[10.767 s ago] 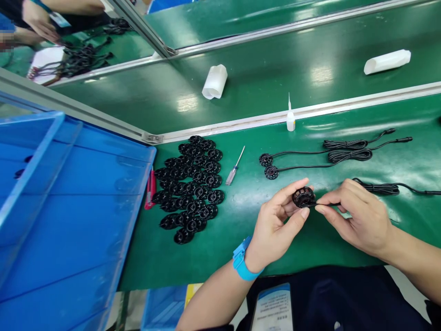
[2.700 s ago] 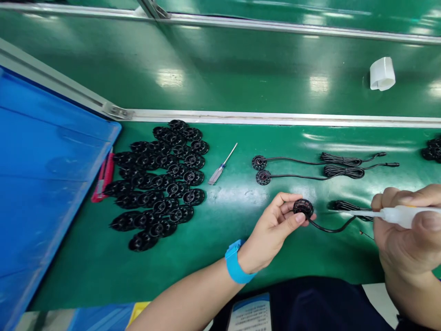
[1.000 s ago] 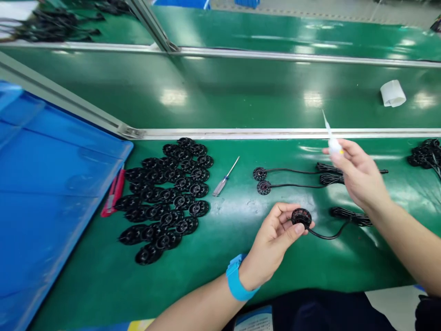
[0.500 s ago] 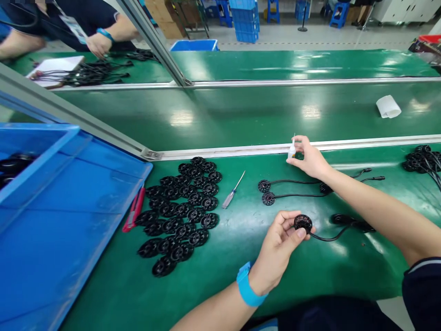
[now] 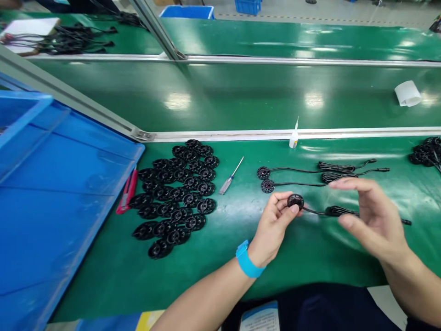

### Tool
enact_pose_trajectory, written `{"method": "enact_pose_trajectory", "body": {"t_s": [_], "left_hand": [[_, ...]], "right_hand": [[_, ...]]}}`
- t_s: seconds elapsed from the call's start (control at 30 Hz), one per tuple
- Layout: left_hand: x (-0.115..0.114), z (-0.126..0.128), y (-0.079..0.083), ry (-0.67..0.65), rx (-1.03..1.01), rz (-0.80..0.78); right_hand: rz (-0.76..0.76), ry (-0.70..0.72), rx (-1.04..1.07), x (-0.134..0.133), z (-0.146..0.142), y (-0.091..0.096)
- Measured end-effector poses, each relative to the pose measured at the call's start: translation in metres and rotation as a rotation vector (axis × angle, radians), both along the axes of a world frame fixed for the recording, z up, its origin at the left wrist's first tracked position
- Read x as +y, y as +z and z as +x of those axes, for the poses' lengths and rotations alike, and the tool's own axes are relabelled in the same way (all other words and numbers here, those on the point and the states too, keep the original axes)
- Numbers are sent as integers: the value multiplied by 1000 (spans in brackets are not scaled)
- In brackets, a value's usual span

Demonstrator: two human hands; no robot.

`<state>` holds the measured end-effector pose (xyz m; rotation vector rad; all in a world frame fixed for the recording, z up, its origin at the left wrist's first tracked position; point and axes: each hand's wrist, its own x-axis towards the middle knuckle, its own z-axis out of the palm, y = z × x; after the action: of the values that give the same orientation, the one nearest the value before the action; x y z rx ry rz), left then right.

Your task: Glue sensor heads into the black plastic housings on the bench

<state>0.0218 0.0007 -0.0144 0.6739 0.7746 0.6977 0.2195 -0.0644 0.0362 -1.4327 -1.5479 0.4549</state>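
Pinched between the thumb and fingers of my left hand (image 5: pixel 275 218) is a round black plastic part (image 5: pixel 295 201) with a cable running from it. That cable leads right to a tied black cable bundle (image 5: pixel 339 211) on the mat. My right hand (image 5: pixel 374 220) hovers over the bundle, thumb and fingers apart, holding nothing. A small white dropper bottle (image 5: pixel 294 138) with a thin tip stands upright near the metal rail. Two more round parts with cables, an upper one (image 5: pixel 263 173) and a lower one (image 5: pixel 268 185), lie side by side beyond my left hand.
Many black round parts (image 5: pixel 179 193) lie grouped at left. Beside them are a screwdriver (image 5: pixel 231 176) and a red-handled tool (image 5: pixel 128 191). A blue crate (image 5: pixel 69 207) fills the left side. More cabled parts (image 5: pixel 425 151) sit far right, and a white roll (image 5: pixel 408 94) lies beyond the rail.
My right hand has let go of the dropper bottle, which now stands by the rail, and has come back toward me, open. My left hand still holds the round part. The view has tilted down.
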Motion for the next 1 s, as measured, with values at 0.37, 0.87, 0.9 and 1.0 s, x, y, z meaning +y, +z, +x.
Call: {"method": "enact_pose_trajectory", "body": {"t_s": [0.37,0.87,0.9,1.0], "left_hand": [[-13,-13,19,-18,22,185],[-16,-17,28,-14,164,310],[-16,-17,28,-15,170,315],[-15,-18,28,-26,162,298]], "right_hand": [[172,64,-287,1,-39,3],[118,36,-311,0,-42,1],[116,38,-310,-1,-42,1],[107,38,-279,-1,-42,1]]}}
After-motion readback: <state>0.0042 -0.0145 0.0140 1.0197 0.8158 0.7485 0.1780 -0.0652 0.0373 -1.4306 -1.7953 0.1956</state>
